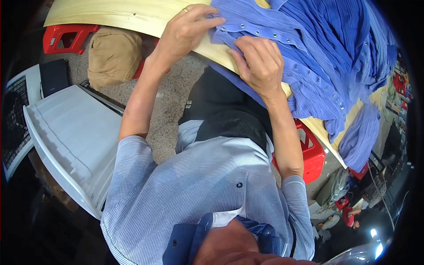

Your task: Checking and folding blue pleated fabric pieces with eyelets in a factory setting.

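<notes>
We are seeing blue ribbed cloth (304, 49) lying in a loose heap on the yellow table (145, 13), covering its far right part and spilling over its near edge; its fine ridges are running in wavy lines, and its colour is turning from pale periwinkle near our hands to a deeper blue farther back; small round metal fittings (258, 32) are dotting its smooth bands in rows, one of them passing just beyond our right hand; a separate periwinkle bundle (360, 137) is drooping over the table's right corner.

Our left hand (187, 28) is wearing a ring (186, 9) and reaching in from the left, its fingers bending and its thumb side pointing right, with the tips meeting the cloth's left edge; our right hand (265, 64) is arching over the near edge, fingers curling down and thumb standing a little apart from the forefinger; we cannot tell whether either is pinching the fabric; our left forearm (145, 92) is slanting up and rightward, while our right forearm (285, 132) is rising nearly straight, leaning slightly left.
</notes>
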A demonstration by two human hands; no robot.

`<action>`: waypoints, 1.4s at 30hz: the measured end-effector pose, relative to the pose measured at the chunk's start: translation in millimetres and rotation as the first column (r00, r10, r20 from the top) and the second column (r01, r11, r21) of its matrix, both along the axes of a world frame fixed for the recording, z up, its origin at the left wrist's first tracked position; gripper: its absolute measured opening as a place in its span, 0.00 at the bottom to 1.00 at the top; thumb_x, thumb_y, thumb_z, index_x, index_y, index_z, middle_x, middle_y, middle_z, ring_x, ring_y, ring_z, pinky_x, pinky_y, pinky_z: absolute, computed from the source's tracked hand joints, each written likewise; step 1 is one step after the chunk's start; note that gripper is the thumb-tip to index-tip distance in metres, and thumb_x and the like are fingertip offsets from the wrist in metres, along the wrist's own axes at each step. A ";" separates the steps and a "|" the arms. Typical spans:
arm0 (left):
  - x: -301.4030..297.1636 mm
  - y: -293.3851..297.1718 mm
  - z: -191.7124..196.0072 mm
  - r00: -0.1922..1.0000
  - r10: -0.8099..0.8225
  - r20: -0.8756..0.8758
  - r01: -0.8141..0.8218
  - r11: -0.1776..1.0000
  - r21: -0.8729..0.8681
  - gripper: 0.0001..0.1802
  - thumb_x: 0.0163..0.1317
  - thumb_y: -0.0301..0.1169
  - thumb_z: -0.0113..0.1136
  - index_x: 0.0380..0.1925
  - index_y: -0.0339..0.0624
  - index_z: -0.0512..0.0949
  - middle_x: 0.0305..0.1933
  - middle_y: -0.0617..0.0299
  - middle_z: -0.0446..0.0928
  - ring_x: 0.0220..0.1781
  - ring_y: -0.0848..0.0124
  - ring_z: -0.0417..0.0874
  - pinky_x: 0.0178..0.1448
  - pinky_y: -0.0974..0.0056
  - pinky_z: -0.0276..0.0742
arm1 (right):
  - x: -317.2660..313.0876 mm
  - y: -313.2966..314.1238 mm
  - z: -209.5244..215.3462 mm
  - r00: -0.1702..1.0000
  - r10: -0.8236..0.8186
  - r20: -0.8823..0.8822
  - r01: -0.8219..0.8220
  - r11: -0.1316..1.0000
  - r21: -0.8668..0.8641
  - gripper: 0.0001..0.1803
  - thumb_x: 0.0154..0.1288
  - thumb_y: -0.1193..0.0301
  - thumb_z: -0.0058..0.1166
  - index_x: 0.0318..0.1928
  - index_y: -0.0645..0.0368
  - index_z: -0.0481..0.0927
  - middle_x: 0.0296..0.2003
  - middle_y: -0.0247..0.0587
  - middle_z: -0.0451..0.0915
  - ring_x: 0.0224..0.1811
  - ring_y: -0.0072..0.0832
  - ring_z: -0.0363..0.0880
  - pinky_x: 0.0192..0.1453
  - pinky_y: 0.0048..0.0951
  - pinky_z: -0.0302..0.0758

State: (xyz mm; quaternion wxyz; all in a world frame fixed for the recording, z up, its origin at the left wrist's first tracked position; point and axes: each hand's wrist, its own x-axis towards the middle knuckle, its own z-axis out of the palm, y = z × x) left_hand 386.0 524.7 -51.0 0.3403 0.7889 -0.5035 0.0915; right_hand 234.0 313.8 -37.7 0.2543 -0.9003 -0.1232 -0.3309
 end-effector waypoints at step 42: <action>-50.8 -48.4 9.7 0.989 0.077 -0.124 -0.095 0.985 -0.144 0.11 0.67 0.20 0.72 0.47 0.41 0.91 0.44 0.58 0.88 0.45 0.56 0.91 0.49 0.57 0.87 | -3.2 6.3 -6.1 0.924 -0.306 -0.229 0.328 0.943 0.060 0.08 0.64 0.73 0.74 0.43 0.59 0.90 0.36 0.43 0.86 0.40 0.44 0.88 0.46 0.44 0.75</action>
